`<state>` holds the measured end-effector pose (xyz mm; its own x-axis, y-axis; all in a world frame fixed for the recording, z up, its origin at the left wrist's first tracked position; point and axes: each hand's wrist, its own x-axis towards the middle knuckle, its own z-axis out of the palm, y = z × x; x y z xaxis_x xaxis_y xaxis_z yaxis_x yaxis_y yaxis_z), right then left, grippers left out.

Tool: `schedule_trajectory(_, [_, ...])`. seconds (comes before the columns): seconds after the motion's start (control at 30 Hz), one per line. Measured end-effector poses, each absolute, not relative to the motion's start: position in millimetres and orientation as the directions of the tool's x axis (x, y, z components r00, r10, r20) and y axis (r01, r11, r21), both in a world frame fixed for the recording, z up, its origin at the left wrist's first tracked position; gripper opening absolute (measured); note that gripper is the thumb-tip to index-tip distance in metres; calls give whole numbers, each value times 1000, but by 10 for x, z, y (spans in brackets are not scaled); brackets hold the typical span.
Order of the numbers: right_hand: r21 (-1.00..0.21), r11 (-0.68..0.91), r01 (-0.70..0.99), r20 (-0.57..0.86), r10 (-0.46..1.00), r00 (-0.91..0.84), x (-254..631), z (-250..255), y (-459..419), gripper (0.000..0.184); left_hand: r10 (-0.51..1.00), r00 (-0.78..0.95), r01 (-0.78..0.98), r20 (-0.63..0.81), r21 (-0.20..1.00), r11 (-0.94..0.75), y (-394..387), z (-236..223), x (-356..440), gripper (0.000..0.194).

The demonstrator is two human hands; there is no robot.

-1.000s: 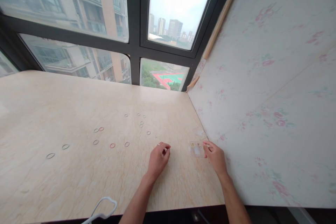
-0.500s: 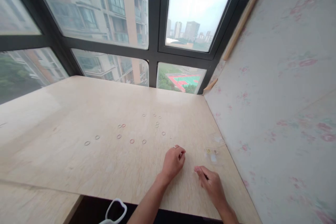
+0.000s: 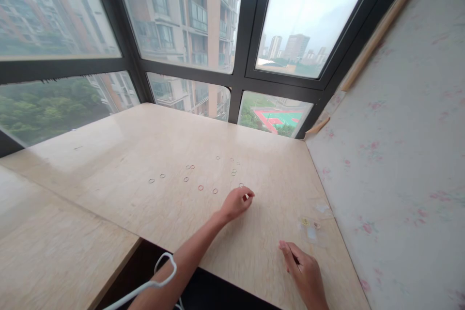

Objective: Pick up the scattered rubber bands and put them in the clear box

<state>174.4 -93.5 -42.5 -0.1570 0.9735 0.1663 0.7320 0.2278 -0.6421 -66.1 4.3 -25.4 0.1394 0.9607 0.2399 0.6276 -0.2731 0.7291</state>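
Several small coloured rubber bands (image 3: 200, 187) lie scattered on a pale marble-look tabletop (image 3: 138, 213). My left hand (image 3: 236, 202) reaches toward the nearest of them, fingers curled in a pinch on something I cannot make out. My right hand (image 3: 307, 275) rests low on the table near the front edge, fingers loosely together and pointing left, nothing visible in it. A small clear plastic bag (image 3: 310, 229) with a few small items inside lies flat between my right hand and the wall.
A floral-papered wall (image 3: 392, 164) bounds the table on the right. Dark-framed windows (image 3: 240, 82) stand along the back. A second table surface (image 3: 47, 252) sits lower left, with a dark gap between. A white cable (image 3: 152, 285) hangs by my left arm.
My right hand left the clear bag and drew back toward the front edge. My left hand stretched forward toward the bands. The camera view swung left and back.
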Motion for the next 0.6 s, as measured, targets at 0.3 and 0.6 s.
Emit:
schedule_trajectory(0.3, [-503,365,784,332,919,-215,1750,-522,-910,54,993,-25,883,114,469,-31,1084,67,-1467,26])
schedule_trajectory(0.6, [-448,385,807,357,904,-233,1732,-581,-930,58,997,76,983,-28,171,-71,1322,-66,-1456,27])
